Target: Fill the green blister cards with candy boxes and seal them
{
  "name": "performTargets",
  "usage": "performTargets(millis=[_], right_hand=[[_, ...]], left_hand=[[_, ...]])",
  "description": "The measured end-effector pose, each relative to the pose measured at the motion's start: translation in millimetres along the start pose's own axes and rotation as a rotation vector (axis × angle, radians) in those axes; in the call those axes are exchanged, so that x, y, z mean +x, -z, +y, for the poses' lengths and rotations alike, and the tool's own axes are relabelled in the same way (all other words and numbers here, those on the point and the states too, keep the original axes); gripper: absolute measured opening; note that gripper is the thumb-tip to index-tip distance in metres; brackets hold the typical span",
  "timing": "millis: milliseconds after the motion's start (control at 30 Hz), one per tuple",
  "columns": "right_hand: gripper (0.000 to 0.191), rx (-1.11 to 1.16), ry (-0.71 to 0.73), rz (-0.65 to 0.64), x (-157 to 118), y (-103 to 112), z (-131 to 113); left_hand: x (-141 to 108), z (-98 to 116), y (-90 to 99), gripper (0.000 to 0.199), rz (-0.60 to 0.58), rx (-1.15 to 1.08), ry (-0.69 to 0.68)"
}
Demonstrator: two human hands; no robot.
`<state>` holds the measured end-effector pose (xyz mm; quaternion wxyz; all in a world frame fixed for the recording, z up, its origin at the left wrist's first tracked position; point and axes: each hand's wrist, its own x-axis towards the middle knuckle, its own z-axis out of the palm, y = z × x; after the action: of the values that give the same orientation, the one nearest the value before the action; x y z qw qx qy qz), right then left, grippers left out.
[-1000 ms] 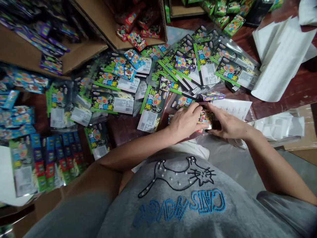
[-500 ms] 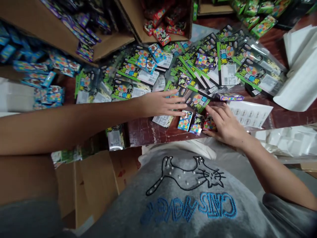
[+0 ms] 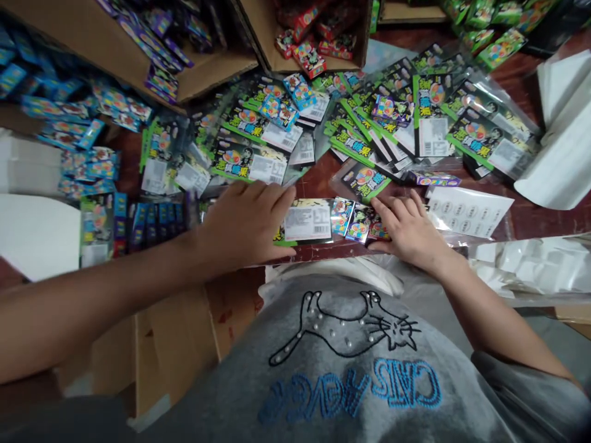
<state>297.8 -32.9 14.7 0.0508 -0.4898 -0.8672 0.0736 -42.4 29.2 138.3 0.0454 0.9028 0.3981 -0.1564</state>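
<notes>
the left end of the pouch [image 3: 308, 222] is hidden beneath the left hand [image 3: 250, 223], which is blurred; its thumb and fingers are spread widely across the pouch's width, and whether the pouch is pinched in that grip cannot be told. most of the red box [image 3: 377, 231] is covered by the right hand [image 3: 406, 229], whose grip is drawn in around it, thumb on the near side and fingers beyond. at the top of the view the cardboard cartons [image 3: 217, 77] are cut off.

the pouch is flat, rectangular and glossy, with a pale printed label [image 3: 301, 224] too small to be read. the blue box [image 3: 342, 215], the purple box [image 3: 359, 223] and the red box are small, shiny cartons set side by side; whether any is inside the pouch cannot be made out. the sticker sheet [image 3: 468, 211] is white and thin, with rounded marks.

the pouch is laid at the near edge of the dark red surface [image 3: 322, 173], its long axis along that edge and its right end pointed at the blue box. the boxes' long axes are turned roughly across the edge, slightly tilted.
</notes>
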Motion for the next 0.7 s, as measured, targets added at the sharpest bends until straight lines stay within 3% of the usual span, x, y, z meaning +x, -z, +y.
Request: performTargets(millis=[167, 333, 400, 567, 700], right_hand=[[0.129, 0.117, 0.055, 0.107, 25, -10, -16], [0.079, 0.167, 0.176, 0.081, 51, -27, -29], [0.074, 0.211, 0.143, 0.116, 57, -32, -27], [0.086, 0.294, -0.026, 0.36, 62, -27, -19], [0.083, 0.301, 0.112, 0.236, 59, -19, -25]], left_hand=[[-32, 10, -45.9, 0.1, -0.041, -0.034, 0.19], [-41, 22, -77.4, 0.102, 0.038, -0.137, 0.245], [-39, 22, -83.6, 0.104, 0.074, -0.178, 0.267], [-33, 14, -88.3, 0.103, 0.134, -0.256, 0.302], [-30, 10, -92.6, 0.103, 0.186, -0.29, 0.284]])
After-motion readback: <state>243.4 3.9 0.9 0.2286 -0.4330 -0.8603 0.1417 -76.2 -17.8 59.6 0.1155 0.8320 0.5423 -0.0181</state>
